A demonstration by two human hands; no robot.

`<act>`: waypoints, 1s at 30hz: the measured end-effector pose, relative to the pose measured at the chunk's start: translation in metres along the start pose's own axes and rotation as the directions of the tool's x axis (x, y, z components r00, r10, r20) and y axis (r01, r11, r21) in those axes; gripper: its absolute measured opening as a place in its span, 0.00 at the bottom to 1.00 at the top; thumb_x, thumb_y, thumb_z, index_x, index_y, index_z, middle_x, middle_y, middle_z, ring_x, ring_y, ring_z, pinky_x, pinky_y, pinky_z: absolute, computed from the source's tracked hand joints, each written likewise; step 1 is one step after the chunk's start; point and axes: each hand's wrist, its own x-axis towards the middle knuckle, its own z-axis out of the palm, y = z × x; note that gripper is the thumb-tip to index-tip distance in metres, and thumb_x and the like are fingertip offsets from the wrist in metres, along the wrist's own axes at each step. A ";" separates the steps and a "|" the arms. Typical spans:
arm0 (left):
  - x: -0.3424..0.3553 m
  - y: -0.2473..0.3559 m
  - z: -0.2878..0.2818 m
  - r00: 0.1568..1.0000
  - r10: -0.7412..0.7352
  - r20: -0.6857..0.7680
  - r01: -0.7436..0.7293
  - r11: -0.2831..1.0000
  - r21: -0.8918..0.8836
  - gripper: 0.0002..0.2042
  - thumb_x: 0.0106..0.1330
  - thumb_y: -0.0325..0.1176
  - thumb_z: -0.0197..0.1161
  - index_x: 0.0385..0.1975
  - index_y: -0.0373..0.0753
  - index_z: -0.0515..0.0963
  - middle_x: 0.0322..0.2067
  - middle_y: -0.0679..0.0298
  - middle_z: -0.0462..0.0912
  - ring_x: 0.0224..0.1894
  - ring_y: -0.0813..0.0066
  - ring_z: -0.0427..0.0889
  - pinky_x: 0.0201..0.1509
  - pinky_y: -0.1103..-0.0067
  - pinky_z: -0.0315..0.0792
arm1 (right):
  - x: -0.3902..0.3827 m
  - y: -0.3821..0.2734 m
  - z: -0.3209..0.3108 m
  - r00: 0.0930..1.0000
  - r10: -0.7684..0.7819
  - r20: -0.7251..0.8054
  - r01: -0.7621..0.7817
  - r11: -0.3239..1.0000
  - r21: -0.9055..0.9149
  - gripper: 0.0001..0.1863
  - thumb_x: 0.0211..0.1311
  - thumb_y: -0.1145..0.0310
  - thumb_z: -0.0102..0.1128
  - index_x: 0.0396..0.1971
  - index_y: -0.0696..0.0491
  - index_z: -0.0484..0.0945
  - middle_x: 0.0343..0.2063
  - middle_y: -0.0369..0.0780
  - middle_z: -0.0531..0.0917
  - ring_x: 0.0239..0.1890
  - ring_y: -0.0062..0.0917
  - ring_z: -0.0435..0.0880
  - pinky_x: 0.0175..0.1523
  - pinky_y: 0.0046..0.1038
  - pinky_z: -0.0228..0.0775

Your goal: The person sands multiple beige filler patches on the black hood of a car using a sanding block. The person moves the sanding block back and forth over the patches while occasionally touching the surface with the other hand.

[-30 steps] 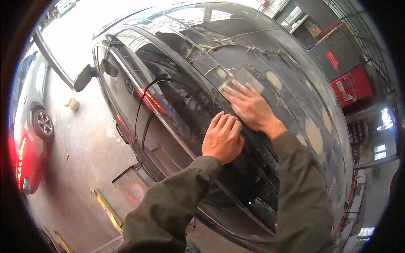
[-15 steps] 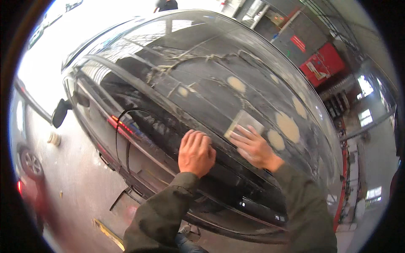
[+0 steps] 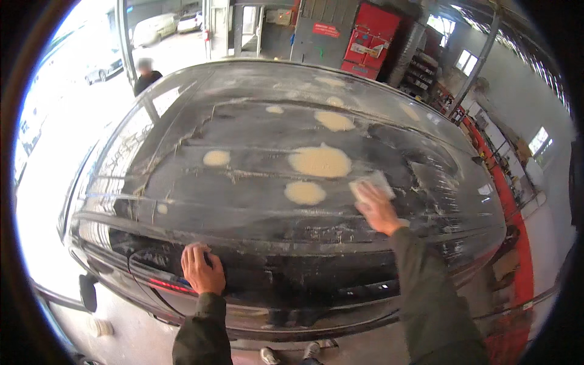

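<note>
A dark car roof (image 3: 255, 128) fills the middle of the head view, with scuffed grey areas, rough seams and several cream filler patches (image 3: 319, 160). My right hand (image 3: 377, 205) presses a pale, flat sanding pad (image 3: 380, 182) on the roof, just right of the lower middle patch. My left hand (image 3: 202, 267) rests on the roof's glossy near edge, fingers slightly bent and lying on the surface, holding nothing.
A person in dark clothing (image 3: 147, 80) stands beyond the roof's left corner. Behind are a red cabinet (image 3: 368, 36), posts (image 3: 474, 61) and parked cars (image 3: 152, 30). A red-edged workbench (image 3: 508, 201) runs along the right. A pale bucket (image 3: 100, 327) sits on the floor at lower left.
The view has turned and lifted to take in the whole roof. My right hand and pad have slid rightward along the roof. My left hand stays on the near edge, fingers less curled.
</note>
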 end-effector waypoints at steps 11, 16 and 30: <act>0.000 0.000 0.004 0.998 0.041 -0.041 -0.040 0.999 0.026 0.07 0.59 0.26 0.63 0.37 0.39 0.76 0.43 0.55 0.81 0.52 0.50 0.79 0.60 0.59 0.71 | 0.133 -0.124 0.091 0.969 0.067 -0.239 -0.096 0.989 -0.113 0.41 0.76 0.38 0.57 0.73 0.57 0.73 0.73 0.52 0.73 0.75 0.54 0.69 0.79 0.63 0.51; 0.003 -0.005 0.006 0.999 0.007 -0.031 -0.006 0.999 0.047 0.07 0.59 0.27 0.63 0.37 0.39 0.76 0.43 0.54 0.81 0.51 0.49 0.79 0.59 0.59 0.72 | 0.158 -0.135 0.107 0.968 -0.110 -0.225 0.122 0.992 0.042 0.36 0.75 0.42 0.59 0.70 0.55 0.76 0.67 0.48 0.80 0.71 0.48 0.75 0.75 0.53 0.62; 0.004 0.007 0.002 0.999 0.037 0.028 -0.038 0.998 0.050 0.10 0.53 0.26 0.64 0.35 0.38 0.76 0.42 0.53 0.80 0.52 0.46 0.78 0.61 0.55 0.70 | 0.180 0.117 0.039 0.855 0.494 -0.156 -0.517 0.834 -0.190 0.42 0.81 0.36 0.46 0.80 0.50 0.64 0.79 0.48 0.66 0.82 0.51 0.59 0.83 0.59 0.46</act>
